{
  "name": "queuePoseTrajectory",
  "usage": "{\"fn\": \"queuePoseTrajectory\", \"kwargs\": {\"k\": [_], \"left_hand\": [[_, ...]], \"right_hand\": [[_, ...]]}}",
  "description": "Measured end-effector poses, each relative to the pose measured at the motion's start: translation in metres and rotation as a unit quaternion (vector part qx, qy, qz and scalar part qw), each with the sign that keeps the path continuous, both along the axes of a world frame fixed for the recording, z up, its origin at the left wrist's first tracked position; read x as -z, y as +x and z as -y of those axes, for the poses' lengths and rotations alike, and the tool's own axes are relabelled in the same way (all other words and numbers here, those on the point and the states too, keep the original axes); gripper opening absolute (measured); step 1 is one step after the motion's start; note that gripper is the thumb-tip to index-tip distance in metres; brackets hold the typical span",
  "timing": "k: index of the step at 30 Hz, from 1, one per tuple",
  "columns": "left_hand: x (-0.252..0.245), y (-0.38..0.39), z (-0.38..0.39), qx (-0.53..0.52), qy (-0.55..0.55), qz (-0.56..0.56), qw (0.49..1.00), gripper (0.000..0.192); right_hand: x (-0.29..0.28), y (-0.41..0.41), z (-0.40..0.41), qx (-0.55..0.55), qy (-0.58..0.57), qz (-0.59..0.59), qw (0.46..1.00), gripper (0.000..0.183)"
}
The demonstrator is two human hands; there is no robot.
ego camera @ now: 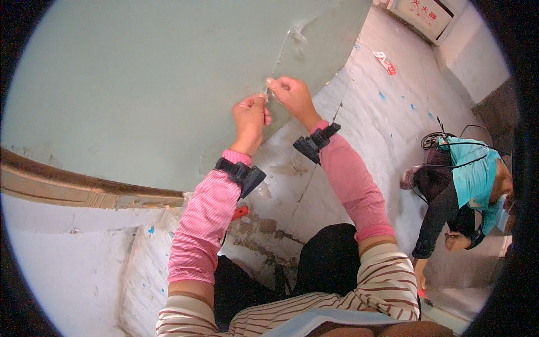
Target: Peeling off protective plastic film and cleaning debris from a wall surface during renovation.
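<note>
My left hand (pixel 252 114) pinches a small piece of clear film or tape (pixel 266 96) between thumb and fingers, close against a large pale green panel (pixel 126 84). My right hand (pixel 290 94) is just above and to the right, thumb and forefinger pinched at the upper end of the same clear piece. From there a thin whitish line runs up the panel to a crumpled, loose bit of clear film (pixel 298 33). Both wrists wear black strapped devices over pink sleeves.
A co-worker in a turquoise top (pixel 473 172) bends down at the right, with black cables on the back. An orange-red tool handle (pixel 240 212) shows beyond my left forearm. A brown frame edge (pixel 92 196) borders the panel. A white box with red writing (pixel 423 17) is at upper right.
</note>
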State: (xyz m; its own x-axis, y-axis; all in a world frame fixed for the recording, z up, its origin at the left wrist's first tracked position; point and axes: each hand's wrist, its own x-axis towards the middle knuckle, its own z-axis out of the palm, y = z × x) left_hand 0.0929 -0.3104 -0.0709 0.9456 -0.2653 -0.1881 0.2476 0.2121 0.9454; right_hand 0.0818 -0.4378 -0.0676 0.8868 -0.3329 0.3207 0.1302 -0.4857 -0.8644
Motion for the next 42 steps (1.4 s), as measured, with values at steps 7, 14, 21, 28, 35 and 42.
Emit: {"fn": "queuePoseTrajectory", "kwargs": {"k": [7, 14, 21, 28, 35, 42], "left_hand": [[0.003, -0.001, 0.004, -0.015, -0.009, 0.003, 1.0, 0.017], [0.011, -0.003, 0.0, 0.01, 0.011, 0.009, 1.0, 0.019], [0.071, -0.045, 0.016, 0.138, 0.086, 0.02, 0.986, 0.017], [0.031, -0.005, 0.005, 0.065, 0.01, -0.023, 0.998, 0.015], [0.018, -0.008, 0.006, 0.041, -0.029, -0.029, 0.998, 0.02], [0.016, -0.003, 0.004, 0.003, -0.031, -0.036, 0.999, 0.02]], "right_hand": [[0.033, 0.027, 0.018, -0.121, 0.116, 0.06, 0.984, 0.03], [0.051, 0.011, 0.003, -0.075, 0.293, 0.022, 0.953, 0.029], [0.04, 0.015, 0.007, -0.072, 0.16, -0.056, 0.983, 0.035], [0.032, 0.012, 0.006, -0.125, 0.252, 0.0, 0.96, 0.027], [0.074, 0.008, 0.0, -0.051, 0.23, 0.052, 0.971, 0.023], [0.034, -0.017, -0.03, -0.115, 0.396, 0.011, 0.911, 0.021]]}}
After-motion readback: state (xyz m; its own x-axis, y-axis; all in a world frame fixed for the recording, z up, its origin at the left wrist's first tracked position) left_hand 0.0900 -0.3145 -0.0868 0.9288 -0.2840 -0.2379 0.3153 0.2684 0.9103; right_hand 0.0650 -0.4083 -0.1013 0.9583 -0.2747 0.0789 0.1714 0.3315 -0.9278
